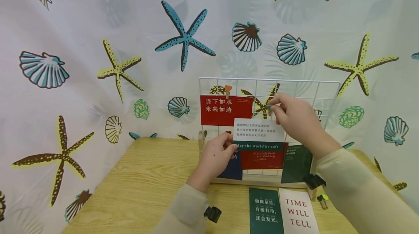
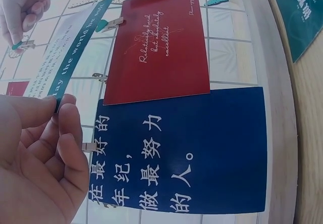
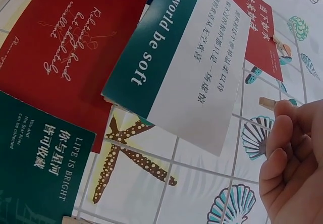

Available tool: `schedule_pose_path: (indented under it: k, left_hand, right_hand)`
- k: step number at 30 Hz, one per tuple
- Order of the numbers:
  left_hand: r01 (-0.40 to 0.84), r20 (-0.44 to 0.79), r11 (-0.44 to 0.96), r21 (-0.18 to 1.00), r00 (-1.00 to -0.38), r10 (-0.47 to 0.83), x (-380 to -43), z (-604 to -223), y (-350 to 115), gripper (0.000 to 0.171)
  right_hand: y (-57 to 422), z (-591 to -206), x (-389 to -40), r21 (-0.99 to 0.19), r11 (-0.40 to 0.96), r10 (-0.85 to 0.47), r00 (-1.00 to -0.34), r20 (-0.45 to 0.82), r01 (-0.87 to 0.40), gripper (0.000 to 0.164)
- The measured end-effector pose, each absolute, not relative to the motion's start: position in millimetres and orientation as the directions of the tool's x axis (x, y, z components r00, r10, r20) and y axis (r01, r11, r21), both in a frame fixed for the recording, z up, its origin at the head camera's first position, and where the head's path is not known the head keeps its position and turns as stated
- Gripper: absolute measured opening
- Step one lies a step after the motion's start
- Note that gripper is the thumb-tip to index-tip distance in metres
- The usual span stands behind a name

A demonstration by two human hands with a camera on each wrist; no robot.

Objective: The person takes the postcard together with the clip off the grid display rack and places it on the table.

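Head: right of centre, left hand (image 1: 215,157) pinches left edge of white-and-green card (image 1: 256,131) before wire grid (image 1: 294,80); right hand (image 1: 296,116), above, pinches clip (image 1: 269,111). Step looks like hanging the card.

Left wrist: thumb and fingertip closed on card corner, lower left.

Right wrist: clip at right, off the card. Next move probably calls for bringing clip over card's top edge and wire.

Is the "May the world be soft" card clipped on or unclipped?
Unclipped: the left hand pinches the card at one end, while the wooden clip in the right hand sits apart from it.
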State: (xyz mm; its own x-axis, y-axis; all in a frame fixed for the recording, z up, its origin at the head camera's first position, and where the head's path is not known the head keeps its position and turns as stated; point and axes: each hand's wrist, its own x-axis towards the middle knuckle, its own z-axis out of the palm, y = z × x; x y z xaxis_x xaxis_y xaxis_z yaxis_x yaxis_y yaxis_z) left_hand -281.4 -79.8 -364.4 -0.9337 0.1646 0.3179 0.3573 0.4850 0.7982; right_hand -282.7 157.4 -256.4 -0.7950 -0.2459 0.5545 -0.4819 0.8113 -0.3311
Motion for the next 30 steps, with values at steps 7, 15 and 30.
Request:
schedule_pose_path:
  k: [7, 15, 30]
  left_hand:
    - [0.367, 0.319, 0.508, 0.78, -0.93, 0.182, -278.5, -367.2, -81.7, 0.013]
    - [0.339, 0.286, 0.473, 0.813, -0.941, 0.183, -275.1, -369.9, -86.4, 0.011]
    - [0.304, 0.244, 0.45, 0.84, -0.952, 0.187, -268.7, -376.8, -96.1, 0.01]
  right_hand:
    - [163.0, -265.2, -282.0, -0.368, 0.797, -0.236, -0.807, 0.542, -0.48, 0.017]
    - [165.5, -270.4, -280.0, -0.363, 0.787, -0.248, -0.795, 0.554, -0.499, 0.018]
    - [172.2, -285.7, -276.2, -0.412, 0.771, -0.244, -0.823, 0.513, -0.485, 0.02]
